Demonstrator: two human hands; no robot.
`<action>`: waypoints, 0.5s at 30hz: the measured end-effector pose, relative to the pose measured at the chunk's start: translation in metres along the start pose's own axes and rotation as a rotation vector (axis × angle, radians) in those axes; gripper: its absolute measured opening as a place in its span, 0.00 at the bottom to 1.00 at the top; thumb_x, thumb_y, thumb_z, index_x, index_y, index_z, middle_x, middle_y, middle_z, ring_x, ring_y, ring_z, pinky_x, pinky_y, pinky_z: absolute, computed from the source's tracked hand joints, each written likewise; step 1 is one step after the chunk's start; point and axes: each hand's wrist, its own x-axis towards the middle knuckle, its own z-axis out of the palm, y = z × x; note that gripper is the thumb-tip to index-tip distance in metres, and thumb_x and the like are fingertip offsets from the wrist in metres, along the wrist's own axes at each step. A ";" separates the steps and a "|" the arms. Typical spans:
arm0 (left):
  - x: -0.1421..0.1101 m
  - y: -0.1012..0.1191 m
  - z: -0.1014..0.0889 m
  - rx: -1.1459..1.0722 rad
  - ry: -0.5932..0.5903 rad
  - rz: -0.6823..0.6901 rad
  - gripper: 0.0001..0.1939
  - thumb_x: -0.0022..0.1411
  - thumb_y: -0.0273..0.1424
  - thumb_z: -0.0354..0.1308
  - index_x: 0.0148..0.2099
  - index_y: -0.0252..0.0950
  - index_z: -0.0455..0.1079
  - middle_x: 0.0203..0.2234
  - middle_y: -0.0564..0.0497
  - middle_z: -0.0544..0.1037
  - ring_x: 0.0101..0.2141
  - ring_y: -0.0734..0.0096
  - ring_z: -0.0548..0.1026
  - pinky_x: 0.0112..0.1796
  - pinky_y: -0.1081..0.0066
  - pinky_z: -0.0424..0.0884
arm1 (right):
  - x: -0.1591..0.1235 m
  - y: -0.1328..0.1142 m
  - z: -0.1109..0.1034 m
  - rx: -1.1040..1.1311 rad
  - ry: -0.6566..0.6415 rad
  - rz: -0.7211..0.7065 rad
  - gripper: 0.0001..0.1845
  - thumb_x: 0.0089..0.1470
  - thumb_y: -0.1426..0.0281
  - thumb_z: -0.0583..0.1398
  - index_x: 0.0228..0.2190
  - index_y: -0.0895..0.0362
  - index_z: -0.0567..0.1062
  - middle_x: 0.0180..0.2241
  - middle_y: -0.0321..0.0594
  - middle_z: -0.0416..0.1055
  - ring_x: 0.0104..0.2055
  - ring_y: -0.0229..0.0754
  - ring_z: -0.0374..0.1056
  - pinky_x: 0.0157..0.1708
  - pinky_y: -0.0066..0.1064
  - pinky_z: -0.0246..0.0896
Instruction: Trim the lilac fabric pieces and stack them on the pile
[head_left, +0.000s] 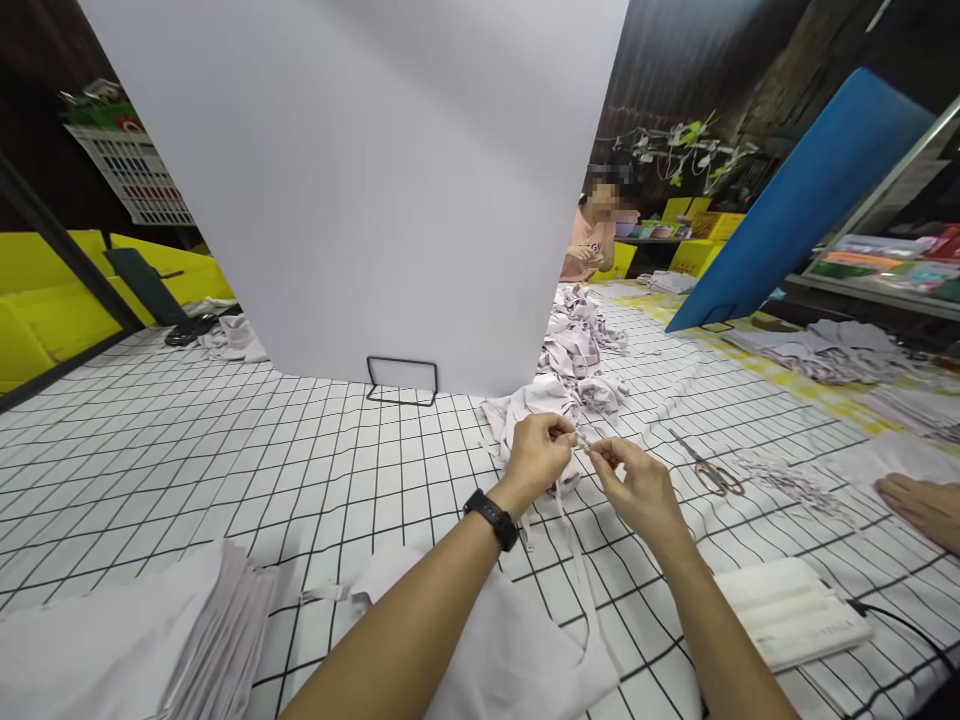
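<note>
My left hand, with a black band on its wrist, has thumb and fingers pinched together. Close beside it, my right hand is pinched too, and both meet at the end of a thin pale fabric strip. What lies right between the fingertips is small and partly hidden. A pale strap hangs down below the hands toward a flat piece of light fabric, which my left forearm partly covers. Crumpled fabric pieces lie just behind my hands.
Scissors and a pile of thin scraps lie to the right, near another person's hand. A white device with a cable is in front of them. Stacked fabric sits left. A large white panel stands ahead; another person sits beyond.
</note>
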 end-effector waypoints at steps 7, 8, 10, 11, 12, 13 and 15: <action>-0.050 0.018 -0.041 0.110 -0.105 0.063 0.07 0.60 0.24 0.60 0.39 0.34 0.79 0.37 0.45 0.84 0.39 0.63 0.80 0.43 0.63 0.76 | -0.017 -0.011 -0.027 -0.114 0.220 0.095 0.15 0.57 0.62 0.56 0.41 0.53 0.78 0.44 0.51 0.75 0.47 0.58 0.69 0.46 0.48 0.65; -0.066 0.020 -0.053 0.193 -0.065 0.097 0.09 0.60 0.24 0.59 0.42 0.34 0.79 0.40 0.45 0.83 0.43 0.61 0.79 0.47 0.60 0.75 | -0.027 -0.017 -0.032 -0.095 0.191 0.094 0.14 0.57 0.61 0.57 0.41 0.51 0.79 0.42 0.49 0.76 0.42 0.55 0.71 0.41 0.43 0.66; -0.104 0.022 -0.077 0.314 0.048 0.102 0.11 0.62 0.25 0.57 0.45 0.36 0.78 0.44 0.46 0.83 0.45 0.61 0.78 0.48 0.59 0.74 | -0.053 -0.028 -0.039 -0.036 0.083 0.093 0.13 0.58 0.57 0.58 0.39 0.48 0.79 0.37 0.45 0.77 0.35 0.50 0.71 0.31 0.38 0.66; -0.127 0.022 -0.088 0.337 0.106 0.069 0.10 0.64 0.26 0.55 0.44 0.37 0.77 0.41 0.48 0.83 0.42 0.63 0.78 0.46 0.61 0.74 | -0.069 -0.033 -0.041 0.004 0.003 0.088 0.14 0.58 0.55 0.59 0.39 0.47 0.79 0.36 0.43 0.77 0.33 0.49 0.71 0.28 0.36 0.66; -0.150 0.022 -0.097 0.354 0.169 0.026 0.10 0.65 0.27 0.53 0.41 0.38 0.77 0.37 0.49 0.82 0.38 0.65 0.78 0.42 0.64 0.74 | -0.085 -0.036 -0.040 0.052 -0.088 0.076 0.14 0.58 0.53 0.60 0.38 0.46 0.79 0.34 0.42 0.77 0.33 0.49 0.72 0.27 0.35 0.66; -0.174 0.020 -0.104 0.370 0.249 -0.014 0.10 0.66 0.28 0.52 0.39 0.38 0.76 0.33 0.50 0.81 0.34 0.66 0.77 0.38 0.66 0.74 | -0.101 -0.039 -0.039 0.102 -0.176 0.061 0.15 0.58 0.51 0.60 0.37 0.46 0.79 0.34 0.42 0.77 0.32 0.49 0.72 0.25 0.35 0.67; -0.217 0.014 -0.113 0.397 0.385 -0.062 0.11 0.67 0.31 0.51 0.37 0.38 0.74 0.29 0.51 0.79 0.30 0.67 0.75 0.33 0.69 0.72 | -0.128 -0.047 -0.030 0.183 -0.306 0.029 0.15 0.58 0.50 0.60 0.36 0.45 0.80 0.35 0.42 0.77 0.30 0.48 0.72 0.23 0.35 0.68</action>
